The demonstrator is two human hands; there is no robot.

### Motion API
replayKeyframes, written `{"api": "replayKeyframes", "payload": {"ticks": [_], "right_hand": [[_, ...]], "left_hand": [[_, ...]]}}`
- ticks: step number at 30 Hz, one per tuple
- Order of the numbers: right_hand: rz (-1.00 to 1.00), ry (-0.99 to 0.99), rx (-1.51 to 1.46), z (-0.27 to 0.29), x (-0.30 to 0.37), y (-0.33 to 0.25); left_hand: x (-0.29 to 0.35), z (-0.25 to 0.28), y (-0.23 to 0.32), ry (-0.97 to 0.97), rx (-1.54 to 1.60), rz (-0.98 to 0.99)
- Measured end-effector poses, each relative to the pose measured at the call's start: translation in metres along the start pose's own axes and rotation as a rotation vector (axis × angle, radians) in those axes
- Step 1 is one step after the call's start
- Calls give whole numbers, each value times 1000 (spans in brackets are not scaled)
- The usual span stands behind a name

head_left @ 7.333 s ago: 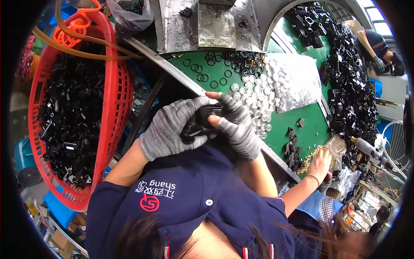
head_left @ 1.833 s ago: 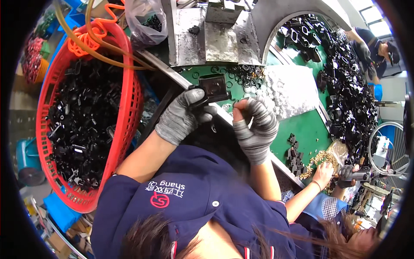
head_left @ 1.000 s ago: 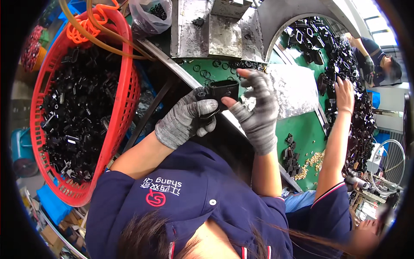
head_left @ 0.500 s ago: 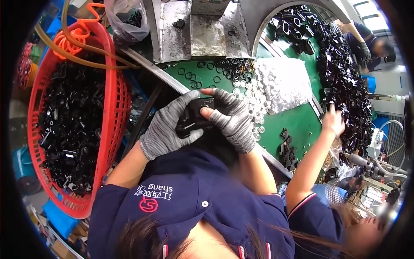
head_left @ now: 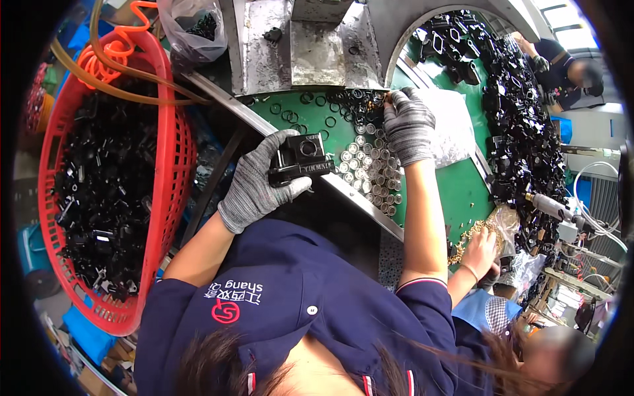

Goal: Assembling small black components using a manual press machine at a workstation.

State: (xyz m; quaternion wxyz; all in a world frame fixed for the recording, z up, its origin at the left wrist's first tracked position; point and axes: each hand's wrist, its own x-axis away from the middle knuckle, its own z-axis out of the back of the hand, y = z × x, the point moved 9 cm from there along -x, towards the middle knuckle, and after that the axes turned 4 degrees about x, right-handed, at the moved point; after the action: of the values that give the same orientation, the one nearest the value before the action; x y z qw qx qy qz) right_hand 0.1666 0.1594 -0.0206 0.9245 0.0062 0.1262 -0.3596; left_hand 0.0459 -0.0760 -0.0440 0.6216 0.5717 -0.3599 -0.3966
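Note:
My gloved left hand (head_left: 254,181) grips a black housing (head_left: 305,158) with a round opening in its upper face, held over the table's metal edge. To the right and farther out, my gloved right hand (head_left: 409,125) reaches to a small heap of dark and brassy parts (head_left: 378,99). Its fingers are bent together at the heap, and whatever lies between them is too small to make out. Thin black rings (head_left: 330,122) are scattered left of that heap. Clear round caps (head_left: 360,162) lie between my two hands, and a clear plastic bag (head_left: 456,125) lies behind the right one.
A red basket (head_left: 165,165) full of black parts stands at left. A grey metal machine base (head_left: 317,53) borders the green table (head_left: 456,188) at the far side. Black parts (head_left: 522,132) are heaped at right. A co-worker's hand (head_left: 481,251) is at small golden pieces (head_left: 462,241).
My right hand has left the black housing and moved right and away to the small parts. The left keeps hold of the housing. The co-worker's hand has moved from the black heap to the golden pieces.

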Motion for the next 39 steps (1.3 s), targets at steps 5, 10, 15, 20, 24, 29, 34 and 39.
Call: {"api": "replayKeyframes", "payload": {"ticks": [5,10,15,20,24,29,34,39], "right_hand": [[-49,102,-48,9,13,2],[-346,105,-1005,19,38,-5],[4,83,-1145,51,56,-85],[-195,-77,-1579,38,58,-101],[-204,-54,-1626,41,54,-105],[-286,-92,-1716,33,48,-86],[-284,308,-1328,8,66,-15],[-242,398,-1265,5,73,-8]], "left_hand": [[0,-1,-2,0,19,26],[-6,-7,11,6,-89,-42],[-7,-10,35,89,-291,-187],[-4,-8,57,150,-380,-338],[-4,-3,67,151,-424,-386],[-28,6,57,181,-184,-310],[-78,18,43,245,88,-242],[-117,33,54,347,44,-312]]}}
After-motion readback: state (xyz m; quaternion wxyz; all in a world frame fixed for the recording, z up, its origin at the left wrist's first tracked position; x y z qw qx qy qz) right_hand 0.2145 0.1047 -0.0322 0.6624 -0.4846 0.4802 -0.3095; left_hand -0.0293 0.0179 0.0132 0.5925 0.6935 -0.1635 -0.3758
